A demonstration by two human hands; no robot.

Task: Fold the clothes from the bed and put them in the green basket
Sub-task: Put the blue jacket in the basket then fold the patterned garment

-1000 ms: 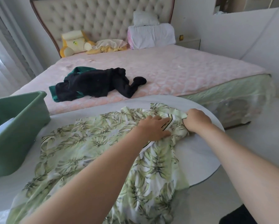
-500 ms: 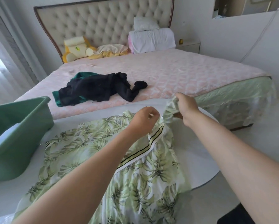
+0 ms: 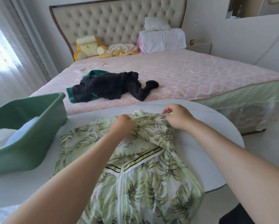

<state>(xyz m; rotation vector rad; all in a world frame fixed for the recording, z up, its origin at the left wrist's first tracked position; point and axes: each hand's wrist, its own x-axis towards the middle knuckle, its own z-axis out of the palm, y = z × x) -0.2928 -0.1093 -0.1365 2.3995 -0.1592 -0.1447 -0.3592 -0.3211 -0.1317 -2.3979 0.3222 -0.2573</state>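
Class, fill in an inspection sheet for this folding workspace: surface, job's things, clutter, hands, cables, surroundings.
Surface: white round table under the garment.
Job's things: leaf-print garment on table; dark clothes heaped on bed; green basket on table's left, pale items inside.
Clutter: plush toy and pillows by headboard.
Hands: left hand and right hand pinch garment's far edge.
Cables: thin line on right wall, possibly a cord.
Surroundings: curtain at left.

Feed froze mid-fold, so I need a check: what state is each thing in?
Leaf-print garment: spread on the white table, top edge bunched up.
Left hand: grips the garment's top edge.
Right hand: pinches that edge too.
Dark clothes: crumpled on the bed, unfolded.
Green basket: on the table, pale items inside.
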